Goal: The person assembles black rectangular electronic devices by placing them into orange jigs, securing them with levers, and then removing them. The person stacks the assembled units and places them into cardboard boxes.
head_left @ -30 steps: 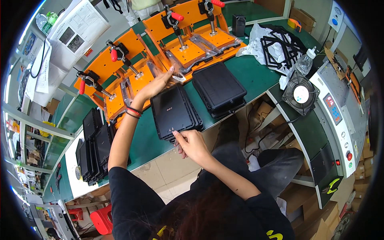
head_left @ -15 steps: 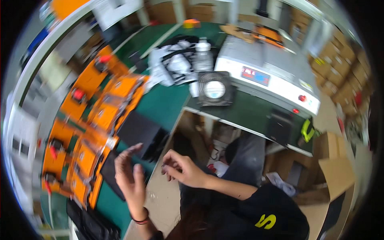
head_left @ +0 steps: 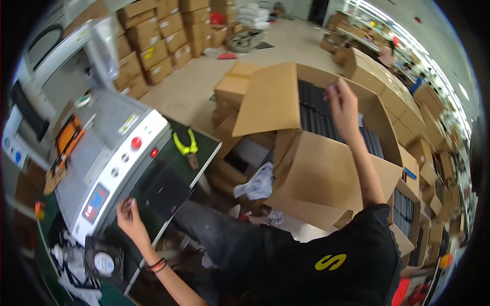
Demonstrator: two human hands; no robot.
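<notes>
My right hand (head_left: pixel 343 104) is raised over an open cardboard box (head_left: pixel 385 109), its fingers loosely bent with nothing visible in them. Rows of thin black flat pieces (head_left: pixel 312 104) stand packed on edge in that box, just below the hand. My left hand (head_left: pixel 130 217), with bands on its wrist, hovers by the front of a grey-and-white machine (head_left: pixel 112 153). Its fingers are half curled and apart, and appear to hold nothing. A black flat piece (head_left: pixel 162 188) lies on the dark green bench right of this hand.
Yellow-green pliers (head_left: pixel 186 145) lie at the bench end. A small square fan (head_left: pixel 104 260) sits by the machine. Box flaps (head_left: pixel 319 173) stick out before me. Crumpled white plastic (head_left: pixel 256 183) hangs nearby. Another box (head_left: pixel 408 214) of black pieces stands right; stacked cartons (head_left: pixel 153 46) stand behind.
My view has swung right, from the bench with orange fixtures to the boxes. My hands have moved apart: the right is now over the open box, the left near the machine.
</notes>
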